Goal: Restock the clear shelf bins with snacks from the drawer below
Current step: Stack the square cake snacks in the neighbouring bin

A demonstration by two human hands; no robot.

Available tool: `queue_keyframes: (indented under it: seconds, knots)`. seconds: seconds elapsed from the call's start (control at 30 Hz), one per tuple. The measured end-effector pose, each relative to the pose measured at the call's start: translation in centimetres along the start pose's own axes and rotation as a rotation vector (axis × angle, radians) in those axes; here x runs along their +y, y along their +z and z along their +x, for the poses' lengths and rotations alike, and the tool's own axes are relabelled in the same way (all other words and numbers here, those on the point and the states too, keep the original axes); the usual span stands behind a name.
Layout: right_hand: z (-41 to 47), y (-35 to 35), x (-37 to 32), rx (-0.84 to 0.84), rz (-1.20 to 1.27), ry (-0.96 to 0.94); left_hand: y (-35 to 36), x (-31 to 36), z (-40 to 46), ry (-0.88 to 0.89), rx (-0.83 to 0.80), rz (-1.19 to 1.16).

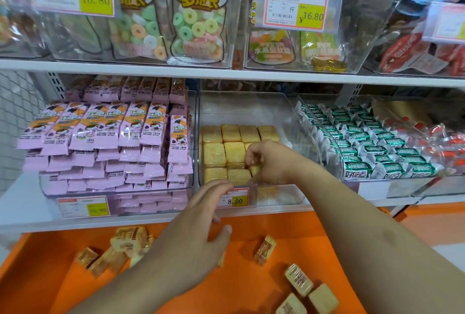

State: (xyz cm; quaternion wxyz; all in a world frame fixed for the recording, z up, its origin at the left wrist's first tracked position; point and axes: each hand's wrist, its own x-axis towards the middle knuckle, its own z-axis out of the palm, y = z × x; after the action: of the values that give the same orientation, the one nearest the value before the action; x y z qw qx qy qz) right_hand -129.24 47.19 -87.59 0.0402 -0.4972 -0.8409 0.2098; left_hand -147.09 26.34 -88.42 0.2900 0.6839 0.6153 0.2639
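While right hand (270, 162) pinches a biscuit pack (254, 169) into the middle clear bin (276, 112), placing step in hand; left hand (198, 233), grip slack and empty, over orange drawer (239, 286); next: pick loose packs (299, 279) just right of that grip.

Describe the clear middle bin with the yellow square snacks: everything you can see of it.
The clear middle bin looks like transparent plastic, open-topped, sitting on the white shelf between the pink-packet bin and the green-packet bin. Its front part holds neat rows of yellow square snacks; the back is bare. A price tag reading 8.00 hangs on its front wall. The right hand reaches inside among the snacks; the left hand is in front of its lower wall.
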Motion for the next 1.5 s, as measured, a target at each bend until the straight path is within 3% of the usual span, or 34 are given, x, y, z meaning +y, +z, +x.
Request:
queue_keyframes:
  seconds: [0.33,0.63,0.8,0.93,1.23,1.5]
  knots:
    - [0.5,0.7,0.4,0.095,0.041,0.106,0.5,-0.7,0.0,0.021,0.028,0.01]
    - [-5.0,-3.2,-1.6,0.202,0.287,-0.011,0.7,-0.6,-1.2,0.064,0.064,-0.077]
    - [-12.2,-4.3,-3.1,0.114,0.472,-0.136,2.0,0.1,-2.7,0.074,0.069,-0.129]
    - [-16.6,-0.2,-1.6,-0.007,0.493,-0.082,5.3,-1.1,-3.4,0.019,-0.01,-0.075]
    - [-16.5,13.4,10.4,-0.358,0.147,0.318,17.5,-7.4,-3.7,-0.191,-0.37,0.018]
    - [-12.8,21.5,16.5,-0.325,-0.065,0.454,25.8,-12.2,-0.7,-0.127,-0.59,0.235]
